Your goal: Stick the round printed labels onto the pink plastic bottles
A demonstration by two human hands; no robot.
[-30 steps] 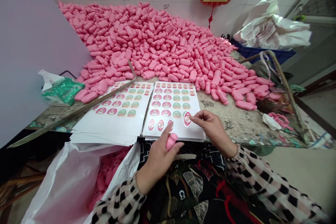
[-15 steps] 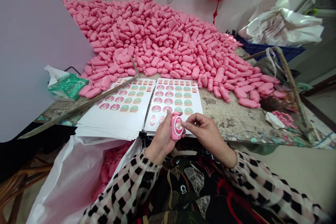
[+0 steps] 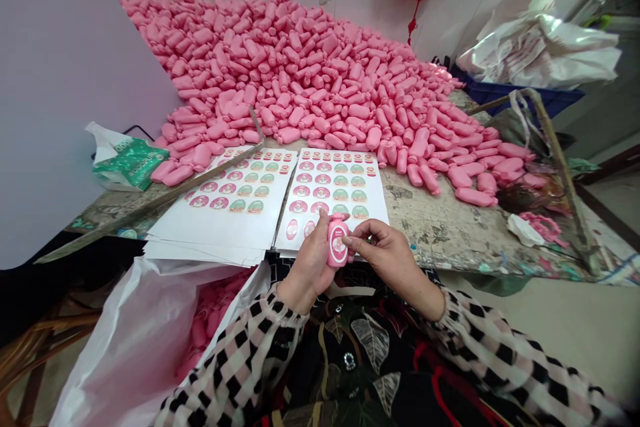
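My left hand [image 3: 311, 260] is closed around a small pink bottle [image 3: 339, 259], which it holds upright at the table's front edge. On the bottle's front lies an oval pink-and-white sticker [image 3: 339, 249]. With its fingers bent, my right hand [image 3: 383, 250] reaches in from the right; its thumb tip rests on the sticker. Whether the sticker's edge is between thumb and forefinger is hard to see. Just beyond the hands lies a sticker sheet [image 3: 373, 210] with rows of pink, green and red labels. Another stack of sticker sheets [image 3: 210, 233] lies to its left.
A big heap of pink bottles [image 3: 300, 73] covers the table's back. A curved strip [image 3: 165, 197] crosses the left sheets, near a green tissue pack [image 3: 131, 163]. Below left, a white sack [image 3: 130, 320] holds more pink pieces. A blue crate [image 3: 555, 99] stands back right.
My right thumb has slid slightly left and down across the sticker, and the right hand sits a little closer to the bottle. The left hand still holds the bottle.
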